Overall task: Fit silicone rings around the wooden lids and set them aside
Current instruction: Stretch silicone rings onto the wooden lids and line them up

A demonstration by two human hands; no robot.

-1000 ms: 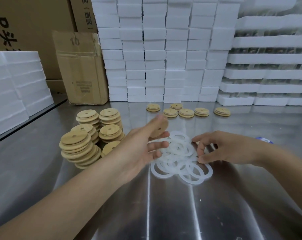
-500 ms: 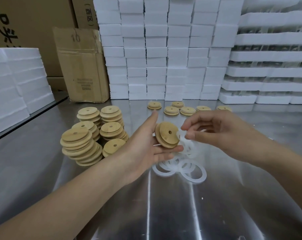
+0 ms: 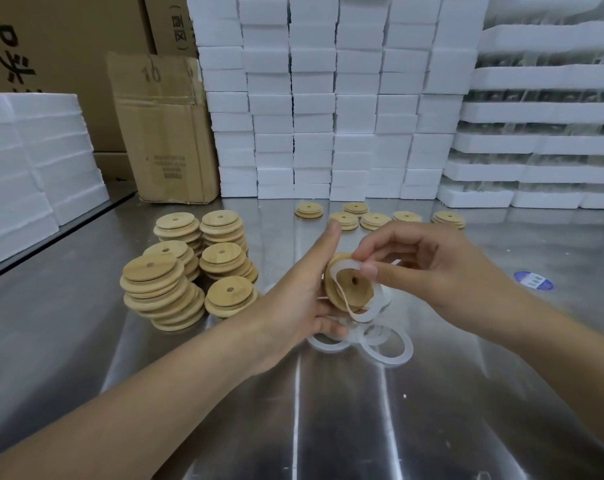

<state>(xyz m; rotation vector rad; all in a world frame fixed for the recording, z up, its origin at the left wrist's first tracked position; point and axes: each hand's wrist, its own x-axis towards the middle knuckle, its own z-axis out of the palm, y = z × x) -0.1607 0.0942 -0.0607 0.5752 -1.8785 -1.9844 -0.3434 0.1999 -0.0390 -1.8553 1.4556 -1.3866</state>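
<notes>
A round wooden lid (image 3: 361, 291) is held up above the worktop (image 3: 363, 427) in the left hand (image 3: 293, 306). The fingers are curled under it and the thumb is stuck up beside it. A white ring (image 3: 363, 316) is pinched at its top between the thumb and fingers of the right hand (image 3: 432, 271). The ring is laid partly over the face of the lid, and its lower part is hung off the edge.

More white rings (image 3: 387, 348) are spread flat on the worktop just under the hands. Tall piles of lids (image 3: 176, 271) are stacked to the left. A row of single lids (image 3: 375, 221) is set further back. White foam blocks (image 3: 328, 98) are piled up behind, and a cardboard box (image 3: 162, 133) is stood next to them. A blue sticker (image 3: 533, 280) is seen on the right.
</notes>
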